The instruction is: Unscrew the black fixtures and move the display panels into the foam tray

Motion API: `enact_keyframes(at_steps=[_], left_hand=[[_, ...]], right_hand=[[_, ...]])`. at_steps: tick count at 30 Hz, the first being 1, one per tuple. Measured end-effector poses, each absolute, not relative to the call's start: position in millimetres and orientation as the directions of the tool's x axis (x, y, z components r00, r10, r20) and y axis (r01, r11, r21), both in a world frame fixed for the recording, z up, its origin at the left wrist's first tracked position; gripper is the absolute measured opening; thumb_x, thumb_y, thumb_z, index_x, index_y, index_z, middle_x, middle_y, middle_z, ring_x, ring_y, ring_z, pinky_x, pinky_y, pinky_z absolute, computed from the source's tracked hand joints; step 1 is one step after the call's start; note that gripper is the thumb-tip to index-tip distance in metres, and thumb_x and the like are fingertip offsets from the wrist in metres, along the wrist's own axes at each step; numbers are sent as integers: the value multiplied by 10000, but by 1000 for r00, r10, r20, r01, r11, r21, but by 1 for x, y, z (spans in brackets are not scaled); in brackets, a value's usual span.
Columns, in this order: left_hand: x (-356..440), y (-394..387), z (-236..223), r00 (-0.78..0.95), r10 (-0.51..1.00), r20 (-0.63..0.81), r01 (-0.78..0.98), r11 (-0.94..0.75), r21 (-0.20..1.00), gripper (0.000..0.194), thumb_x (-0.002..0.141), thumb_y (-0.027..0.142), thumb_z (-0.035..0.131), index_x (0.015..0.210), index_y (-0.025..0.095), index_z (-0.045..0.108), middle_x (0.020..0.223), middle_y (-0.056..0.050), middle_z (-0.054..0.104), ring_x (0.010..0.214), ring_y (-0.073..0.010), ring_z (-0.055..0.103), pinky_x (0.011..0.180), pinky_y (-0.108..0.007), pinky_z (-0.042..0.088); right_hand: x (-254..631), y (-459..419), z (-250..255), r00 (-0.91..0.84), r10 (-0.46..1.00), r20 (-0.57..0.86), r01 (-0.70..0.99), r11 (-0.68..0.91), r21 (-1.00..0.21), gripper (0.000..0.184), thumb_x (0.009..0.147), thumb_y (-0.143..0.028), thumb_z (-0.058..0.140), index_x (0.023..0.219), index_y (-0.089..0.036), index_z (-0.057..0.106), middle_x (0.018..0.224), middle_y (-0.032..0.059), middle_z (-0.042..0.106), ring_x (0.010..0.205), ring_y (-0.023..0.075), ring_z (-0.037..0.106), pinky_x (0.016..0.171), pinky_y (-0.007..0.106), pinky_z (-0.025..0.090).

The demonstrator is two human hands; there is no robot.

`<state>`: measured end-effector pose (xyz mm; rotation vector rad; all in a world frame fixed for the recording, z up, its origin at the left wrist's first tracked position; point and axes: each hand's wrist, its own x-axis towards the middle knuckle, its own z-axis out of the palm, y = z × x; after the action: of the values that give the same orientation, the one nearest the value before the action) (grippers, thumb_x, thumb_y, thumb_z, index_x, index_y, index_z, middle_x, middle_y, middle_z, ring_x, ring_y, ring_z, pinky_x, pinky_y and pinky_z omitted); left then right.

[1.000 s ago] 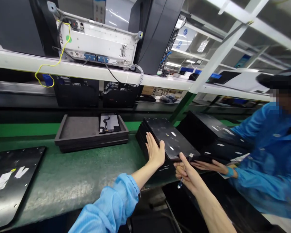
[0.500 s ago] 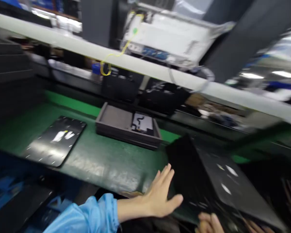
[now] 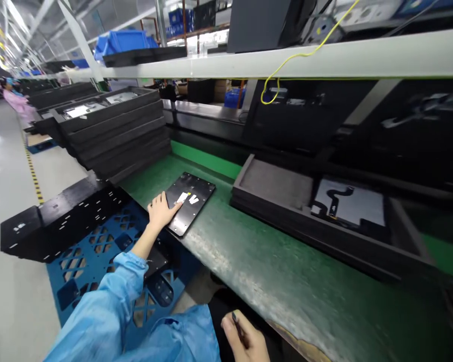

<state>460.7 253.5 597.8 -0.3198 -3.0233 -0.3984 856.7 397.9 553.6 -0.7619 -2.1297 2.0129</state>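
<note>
while a black panel lies on the green bench with its near end at the bench's edge, the left hand rests at its left side, open, fingers spread and thumb reaching in toward a white label. it touches the panel without closing around it. nearer the body and to the right of that hand, the right hand is curled shut on a thin dark item, its tip poking out above the fingers.

the bench top is scuffed and shiny, worn along the edge beside the right hand. well to the right of the left hand sits a grey foam tray holding a flat silver part with a black ribbon. beyond the left hand rises a pile of dark foam trays. left of it, lower down, a row of black panels stands on a blue pallet.

above and beyond both hands run a white beam and a looping yellow cable. far off to the left, a person in pink is by the pale floor.
</note>
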Motion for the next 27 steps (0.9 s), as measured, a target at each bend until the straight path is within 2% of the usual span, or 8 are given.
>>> enact_keyframes(at_steps=[2, 6, 12, 15, 18, 20, 24, 27], left_hand=[[461, 254, 588, -972, 192, 134, 220, 943, 249, 956, 1028, 793, 484, 1682, 104, 377, 1702, -237, 450, 1530, -430, 445, 1238, -612, 399], [478, 245, 575, -962, 212, 171, 248, 941, 231, 906, 1023, 798, 483, 1668, 164, 431, 1670, -216, 493, 1483, -428, 488, 1193, -568, 442], [521, 223, 561, -920, 324, 222, 362, 919, 158, 863, 1022, 759, 531, 1652, 172, 470, 1634, -212, 521, 1455, -426, 513, 1147, -564, 485], [552, 221, 556, -890, 383, 246, 426, 892, 151, 832, 1035, 733, 532, 1653, 179, 470, 1626, -206, 528, 1447, -413, 524, 1136, -550, 501], [579, 226, 556, -854, 453, 258, 500, 850, 164, 821, 1037, 721, 545, 1659, 192, 461, 1623, -203, 531, 1447, -414, 521, 1136, -566, 502], [593, 234, 558, -824, 502, 262, 554, 812, 185, 817, 1031, 710, 568, 1668, 212, 451, 1615, -201, 540, 1443, -417, 524, 1134, -576, 502], [612, 262, 562, -726, 646, 236, 687, 696, 208, 816, 1018, 691, 616, 1675, 237, 444, 1628, -184, 536, 1467, -419, 512, 1153, -596, 485], [622, 296, 565, -605, 770, 203, 794, 566, 221, 848, 993, 684, 673, 1667, 219, 453, 1637, -181, 531, 1481, -418, 500, 1179, -597, 466]], right_hand=[[851, 404, 560, -873, 429, -232, 261, 9, -965, 661, 895, -844, 685, 705, -218, 586, 677, -5, 459, 650, 158, 403, 601, 291, 384], [850, 412, 555, -799, 546, -252, 250, -80, -965, 664, 856, -872, 711, 775, -215, 658, 713, 7, 529, 650, 165, 456, 601, 285, 432], [848, 387, 518, -779, 525, -343, 257, -231, -938, 709, 853, -900, 681, 854, -194, 738, 572, -38, 423, 533, 142, 388, 532, 295, 375], [841, 377, 511, -772, 526, -356, 233, -287, -929, 719, 852, -891, 695, 941, -182, 775, 626, 2, 543, 539, 142, 424, 512, 286, 340], [837, 377, 510, -752, 534, -386, 212, -359, -909, 735, 853, -873, 715, 1087, -180, 794, 758, 42, 660, 514, 114, 401, 483, 273, 287], [839, 379, 508, -705, 598, -380, 153, -395, -906, 706, 858, -844, 742, 1092, -180, 792, 711, 13, 612, 515, 110, 389, 486, 269, 290], [858, 382, 503, -459, 826, -327, -86, -408, -909, 568, 932, -761, 735, 930, -193, 747, 595, -76, 330, 538, 103, 321, 518, 257, 319], [878, 386, 507, -297, 900, -319, -242, -394, -887, 487, 984, -686, 718, 916, -205, 738, 618, -76, 305, 560, 104, 331, 546, 248, 369]])
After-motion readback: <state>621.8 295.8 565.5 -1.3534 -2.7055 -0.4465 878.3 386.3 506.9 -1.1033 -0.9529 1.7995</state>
